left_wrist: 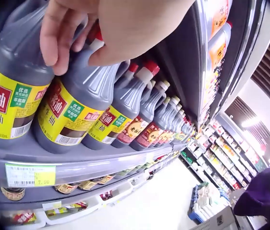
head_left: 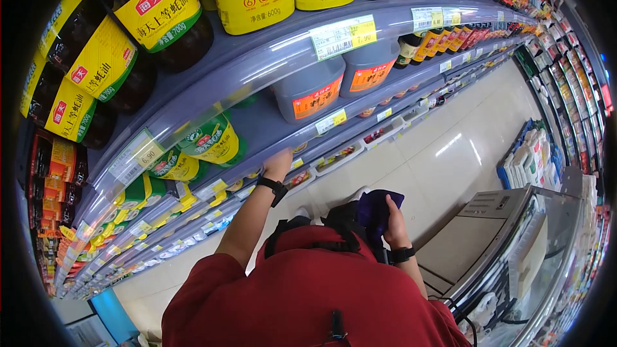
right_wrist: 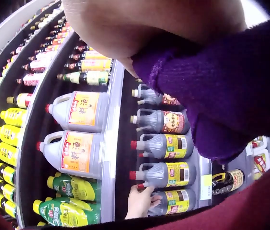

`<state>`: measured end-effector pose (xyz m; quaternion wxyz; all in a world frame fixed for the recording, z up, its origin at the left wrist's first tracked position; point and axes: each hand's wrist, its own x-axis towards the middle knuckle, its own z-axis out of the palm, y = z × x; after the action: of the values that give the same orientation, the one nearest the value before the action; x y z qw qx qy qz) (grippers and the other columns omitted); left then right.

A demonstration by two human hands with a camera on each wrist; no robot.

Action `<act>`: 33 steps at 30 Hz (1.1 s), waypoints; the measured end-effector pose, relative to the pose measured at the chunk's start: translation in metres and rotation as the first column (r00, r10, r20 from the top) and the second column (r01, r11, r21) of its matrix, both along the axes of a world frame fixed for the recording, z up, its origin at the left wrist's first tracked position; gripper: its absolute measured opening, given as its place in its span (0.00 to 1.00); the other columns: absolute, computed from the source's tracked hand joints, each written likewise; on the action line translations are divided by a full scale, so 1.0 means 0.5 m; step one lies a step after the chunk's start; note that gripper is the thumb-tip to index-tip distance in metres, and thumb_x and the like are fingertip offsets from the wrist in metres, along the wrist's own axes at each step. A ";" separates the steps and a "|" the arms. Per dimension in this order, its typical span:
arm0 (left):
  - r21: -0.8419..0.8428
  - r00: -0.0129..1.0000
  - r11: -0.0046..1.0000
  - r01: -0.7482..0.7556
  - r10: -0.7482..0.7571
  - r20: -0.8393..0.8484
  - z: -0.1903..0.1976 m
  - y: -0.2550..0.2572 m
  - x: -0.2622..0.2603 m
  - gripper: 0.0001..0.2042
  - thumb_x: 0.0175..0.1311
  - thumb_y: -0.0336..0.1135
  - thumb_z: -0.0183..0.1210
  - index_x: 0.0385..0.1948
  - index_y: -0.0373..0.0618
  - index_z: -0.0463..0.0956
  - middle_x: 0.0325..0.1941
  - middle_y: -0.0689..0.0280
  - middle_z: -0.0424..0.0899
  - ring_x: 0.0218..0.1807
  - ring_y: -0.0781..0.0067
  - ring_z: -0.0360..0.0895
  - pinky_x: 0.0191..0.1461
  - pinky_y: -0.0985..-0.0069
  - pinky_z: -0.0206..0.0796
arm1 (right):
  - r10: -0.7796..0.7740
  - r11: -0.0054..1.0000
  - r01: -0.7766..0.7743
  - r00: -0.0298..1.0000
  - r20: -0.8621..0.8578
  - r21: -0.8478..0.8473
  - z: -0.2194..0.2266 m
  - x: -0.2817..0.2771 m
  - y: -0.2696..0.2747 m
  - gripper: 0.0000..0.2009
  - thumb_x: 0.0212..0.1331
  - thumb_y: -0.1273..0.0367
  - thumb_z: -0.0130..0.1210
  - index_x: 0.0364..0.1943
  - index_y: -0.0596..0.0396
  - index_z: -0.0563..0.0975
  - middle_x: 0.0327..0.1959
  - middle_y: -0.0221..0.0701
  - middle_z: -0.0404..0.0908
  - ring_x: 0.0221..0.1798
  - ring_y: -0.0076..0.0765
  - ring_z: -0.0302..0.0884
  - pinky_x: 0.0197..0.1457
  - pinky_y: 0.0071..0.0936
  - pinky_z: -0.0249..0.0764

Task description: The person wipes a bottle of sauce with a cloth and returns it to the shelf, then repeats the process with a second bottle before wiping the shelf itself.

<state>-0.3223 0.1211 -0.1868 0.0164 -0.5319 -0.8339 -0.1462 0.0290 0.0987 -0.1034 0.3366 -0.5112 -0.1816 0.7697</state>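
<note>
My left hand (head_left: pixel 277 166) reaches into a low shelf. In the left wrist view its curled fingers and thumb hold the neck of a dark soy sauce bottle (left_wrist: pixel 72 112) with a yellow and red label; the hand covers most of the top. Matching soy sauce bottles (left_wrist: pixel 10 105) stand close on both sides, some with red caps. In the head view, the shelf above hides this bottle. My right hand (head_left: pixel 397 223) grips a bunched purple cloth (head_left: pixel 375 209) near my body. The cloth hangs large across the right wrist view.
Grey cooking wine jugs (head_left: pixel 308 93) and green-yellow bottles (head_left: pixel 215 141) fill the shelf above. A curved shelf edge (head_left: pixel 257 58) with price tags juts out over my left arm. Behind my right side stands a metal-topped cabinet (head_left: pixel 475 225); tiled floor (head_left: pixel 450 135) runs along the aisle.
</note>
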 end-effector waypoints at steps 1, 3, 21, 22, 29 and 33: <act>-0.005 1.000 1.000 -0.001 0.001 -0.001 -0.002 -0.003 -0.005 0.13 0.59 0.41 0.52 0.28 0.41 0.78 0.28 0.54 0.81 0.28 0.48 0.79 0.32 0.54 0.71 | 0.000 1.000 0.000 1.000 0.008 -0.005 -0.001 0.005 -0.003 0.20 0.65 0.57 0.49 0.48 0.61 0.73 0.43 0.37 0.80 0.42 0.35 0.79 0.48 0.31 0.75; 0.101 0.997 0.993 0.067 -0.069 0.023 -0.003 -0.012 -0.015 0.14 0.60 0.43 0.50 0.29 0.41 0.78 0.29 0.53 0.81 0.30 0.47 0.78 0.33 0.53 0.71 | 0.003 1.000 -0.003 1.000 0.016 -0.014 0.002 0.005 -0.009 0.19 0.65 0.58 0.49 0.48 0.61 0.73 0.43 0.36 0.80 0.42 0.35 0.79 0.49 0.31 0.75; 0.250 0.992 0.965 0.080 -0.102 0.076 -0.040 0.012 -0.043 0.12 0.59 0.40 0.53 0.35 0.43 0.80 0.36 0.52 0.82 0.37 0.46 0.79 0.42 0.53 0.69 | -0.012 0.999 0.012 1.000 0.009 -0.039 -0.008 -0.012 -0.023 0.19 0.65 0.58 0.49 0.48 0.61 0.73 0.42 0.36 0.80 0.42 0.35 0.80 0.47 0.30 0.76; 0.249 0.992 0.965 0.080 -0.102 0.076 -0.050 0.014 -0.043 0.12 0.59 0.40 0.53 0.35 0.43 0.80 0.36 0.52 0.82 0.37 0.46 0.79 0.42 0.53 0.69 | -0.010 0.999 0.010 1.000 0.005 -0.031 -0.009 -0.013 -0.022 0.19 0.65 0.58 0.49 0.48 0.61 0.73 0.42 0.36 0.80 0.41 0.35 0.80 0.46 0.30 0.76; 0.181 0.957 0.983 -0.041 -0.013 0.291 -0.050 0.024 -0.023 0.15 0.58 0.41 0.56 0.41 0.43 0.79 0.45 0.52 0.81 0.48 0.46 0.76 0.54 0.55 0.65 | -0.012 0.999 0.011 1.000 -0.011 -0.035 -0.013 -0.007 -0.015 0.19 0.65 0.58 0.49 0.48 0.60 0.73 0.40 0.36 0.80 0.40 0.35 0.80 0.45 0.30 0.77; 0.208 0.935 0.977 -0.054 -0.023 0.354 -0.081 0.037 -0.029 0.16 0.59 0.43 0.56 0.42 0.43 0.78 0.47 0.52 0.80 0.51 0.46 0.75 0.56 0.56 0.64 | 0.026 1.000 -0.026 1.000 -0.013 -0.014 -0.010 0.000 -0.019 0.20 0.66 0.56 0.46 0.48 0.59 0.74 0.44 0.34 0.80 0.44 0.34 0.79 0.50 0.30 0.74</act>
<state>-0.3366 0.1394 -0.2275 -0.0757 -0.4853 -0.8067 -0.3286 0.0289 0.0895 -0.1082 0.3241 -0.5064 -0.1805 0.7784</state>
